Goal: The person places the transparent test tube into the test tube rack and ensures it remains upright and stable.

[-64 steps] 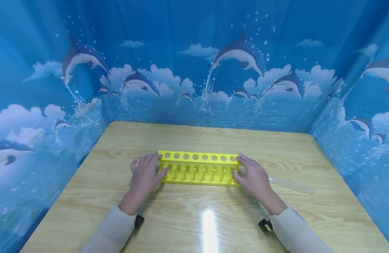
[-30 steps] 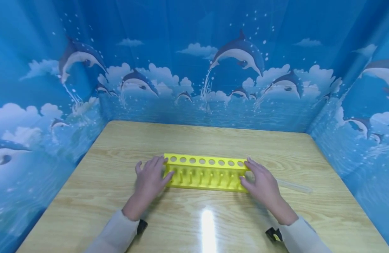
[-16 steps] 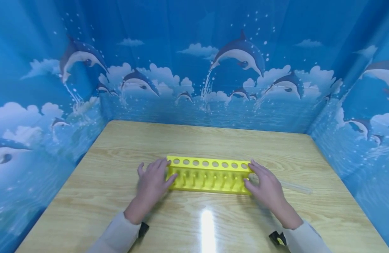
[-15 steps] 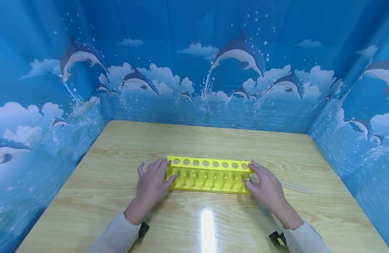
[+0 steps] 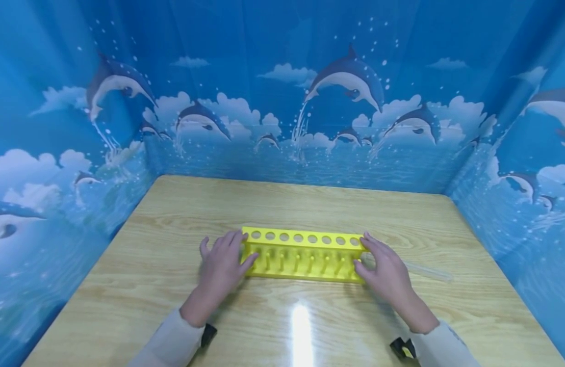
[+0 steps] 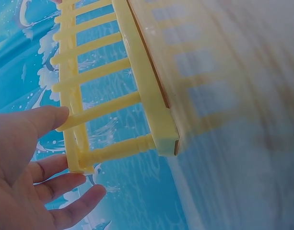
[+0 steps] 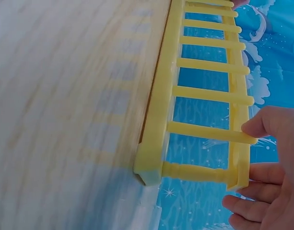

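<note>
I'm gripping the yellow rack (image 5: 304, 261) at twelve o'clock on the table (image 5: 246, 316), left hand (image 5: 221, 261) pinching its nine-o'clock end, right hand (image 5: 388, 271) pinching its three-o'clock end.

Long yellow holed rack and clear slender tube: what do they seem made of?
Long yellow holed rack: probably moulded plastic, slightly glossy, judging by even colour and smooth, rounded pegs. Clear slender tube: transparent, wood-patterned tabletop showing through; could be glass or plastic.
</note>
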`<control>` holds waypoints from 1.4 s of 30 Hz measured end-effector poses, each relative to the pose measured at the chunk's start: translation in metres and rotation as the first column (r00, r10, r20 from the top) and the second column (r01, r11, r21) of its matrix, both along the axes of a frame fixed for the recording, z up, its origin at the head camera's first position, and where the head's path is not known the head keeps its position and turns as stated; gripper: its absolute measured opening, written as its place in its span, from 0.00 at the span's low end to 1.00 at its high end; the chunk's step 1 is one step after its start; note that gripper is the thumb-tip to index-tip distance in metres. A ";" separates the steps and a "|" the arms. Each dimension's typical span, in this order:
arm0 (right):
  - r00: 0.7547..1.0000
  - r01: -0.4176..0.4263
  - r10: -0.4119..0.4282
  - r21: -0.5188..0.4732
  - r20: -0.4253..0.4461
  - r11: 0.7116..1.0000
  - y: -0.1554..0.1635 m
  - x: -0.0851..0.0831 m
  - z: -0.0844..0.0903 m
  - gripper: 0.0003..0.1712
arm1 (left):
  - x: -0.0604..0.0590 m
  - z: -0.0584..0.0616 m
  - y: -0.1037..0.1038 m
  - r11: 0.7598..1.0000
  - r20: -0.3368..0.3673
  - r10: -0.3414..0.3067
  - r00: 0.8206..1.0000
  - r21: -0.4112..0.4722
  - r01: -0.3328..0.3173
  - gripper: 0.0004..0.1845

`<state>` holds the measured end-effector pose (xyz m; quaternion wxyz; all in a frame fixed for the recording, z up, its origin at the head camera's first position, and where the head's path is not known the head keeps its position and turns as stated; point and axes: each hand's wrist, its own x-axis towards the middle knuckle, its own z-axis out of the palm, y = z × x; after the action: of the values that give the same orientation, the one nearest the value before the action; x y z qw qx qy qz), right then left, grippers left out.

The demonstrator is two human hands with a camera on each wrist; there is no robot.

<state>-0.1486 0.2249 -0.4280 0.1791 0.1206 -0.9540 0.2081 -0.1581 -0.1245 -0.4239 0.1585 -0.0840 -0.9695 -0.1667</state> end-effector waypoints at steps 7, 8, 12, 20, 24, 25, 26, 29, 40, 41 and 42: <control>1.000 -0.001 0.001 -0.004 -0.019 1.000 0.000 0.000 -0.002 0.32 | 0.000 0.000 0.000 1.000 -0.011 -0.006 1.000 0.001 0.006 0.28; 1.000 -0.002 0.001 -0.004 -0.021 1.000 0.000 0.000 -0.002 0.32 | 0.000 0.000 0.000 1.000 -0.012 -0.006 1.000 0.002 0.006 0.28; 1.000 0.002 -0.002 -0.001 -0.015 1.000 -0.001 0.000 -0.002 0.32 | 0.000 0.000 0.000 1.000 -0.007 -0.004 1.000 0.007 0.004 0.28; 1.000 -0.014 0.014 -0.009 -0.010 1.000 0.000 0.000 -0.002 0.31 | -0.002 0.002 -0.004 0.999 0.014 -0.019 1.000 0.046 0.019 0.23; 0.999 -0.036 0.036 -0.050 0.009 0.998 0.003 0.000 -0.003 0.28 | -0.005 0.003 -0.008 0.996 0.023 -0.024 0.999 0.086 0.022 0.20; 0.999 -0.041 0.042 -0.061 0.016 0.997 0.004 -0.001 -0.003 0.27 | -0.005 0.003 -0.009 0.995 0.022 -0.026 0.999 0.099 0.024 0.19; 0.999 -0.044 0.046 -0.071 0.021 0.997 0.005 -0.001 -0.003 0.26 | -0.006 0.003 -0.009 0.993 0.019 -0.031 0.999 0.112 0.029 0.18; 0.998 -0.052 0.054 -0.084 0.030 0.995 0.006 -0.002 -0.002 0.26 | -0.007 0.003 -0.010 0.988 0.002 -0.043 0.999 0.149 0.042 0.15; 0.993 -0.045 0.060 -0.135 0.106 0.990 0.008 -0.002 0.003 0.26 | -0.012 -0.001 -0.012 0.970 0.004 -0.065 0.998 0.233 0.063 0.19; 0.992 -0.041 0.058 -0.145 0.112 0.989 0.009 -0.003 0.003 0.27 | -0.012 0.000 -0.012 0.967 0.018 -0.068 0.997 0.246 0.062 0.21; 0.992 -0.037 0.055 -0.157 0.116 0.987 0.011 -0.004 0.003 0.27 | -0.012 0.000 -0.012 0.964 0.030 -0.072 0.997 0.260 0.062 0.23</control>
<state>-0.1524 0.2354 -0.4251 0.1251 0.1156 -0.9409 0.2926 -0.1700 -0.1370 -0.4236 0.1432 -0.0921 -0.9390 -0.2989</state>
